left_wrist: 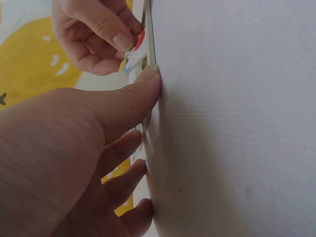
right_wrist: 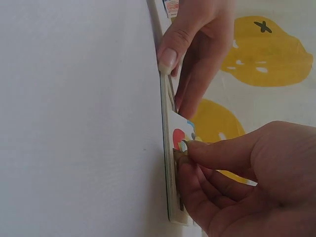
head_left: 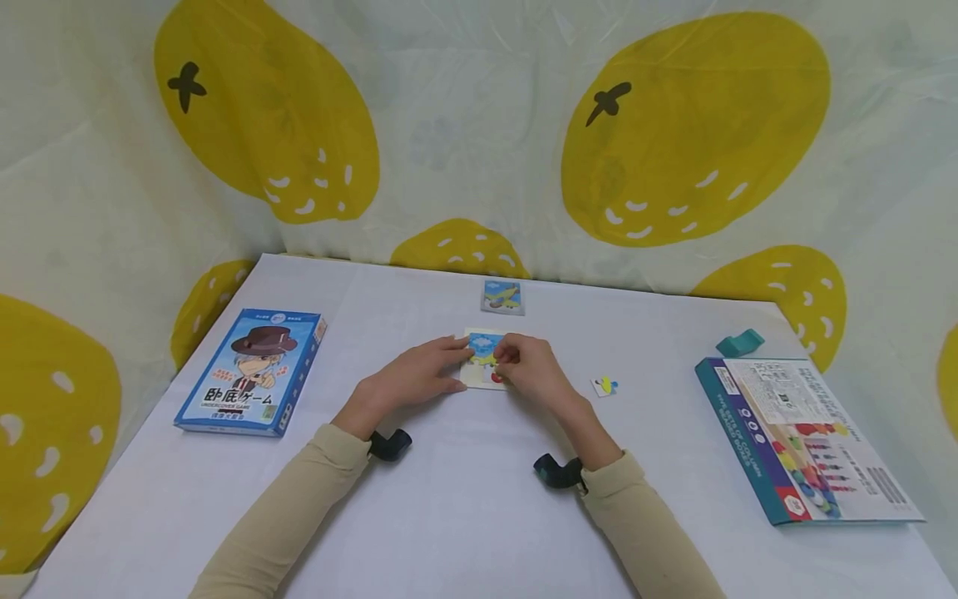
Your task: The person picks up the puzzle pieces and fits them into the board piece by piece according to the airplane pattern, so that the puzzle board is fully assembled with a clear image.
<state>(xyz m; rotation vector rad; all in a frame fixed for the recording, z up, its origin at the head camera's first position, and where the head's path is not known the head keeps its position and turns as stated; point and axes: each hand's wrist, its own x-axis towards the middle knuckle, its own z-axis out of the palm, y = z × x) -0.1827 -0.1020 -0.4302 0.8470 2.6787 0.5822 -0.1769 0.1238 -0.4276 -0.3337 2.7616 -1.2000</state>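
Observation:
A small jigsaw board (head_left: 473, 383) with a pale border and a blue-sky picture lies flat on the white table. My left hand (head_left: 419, 371) rests along its left side, its thumb at the near corner and its other fingers stretched loosely over the edge. Over the board's right part, my right hand (head_left: 528, 366) pinches a white jigsaw piece (right_wrist: 178, 134) with a red spot between thumb and fingers. This piece stands tilted up from the board in the right wrist view. To the right, another jigsaw piece (head_left: 604, 385), white with yellow and blue, lies loose.
Behind the board lies a square airplane picture (head_left: 502, 297). A blue game box (head_left: 250, 372) lies at the left. At the right are a column-beads box (head_left: 812, 441) and a teal object (head_left: 741, 343). A lemon-patterned curtain (head_left: 479, 125) hangs behind the table.

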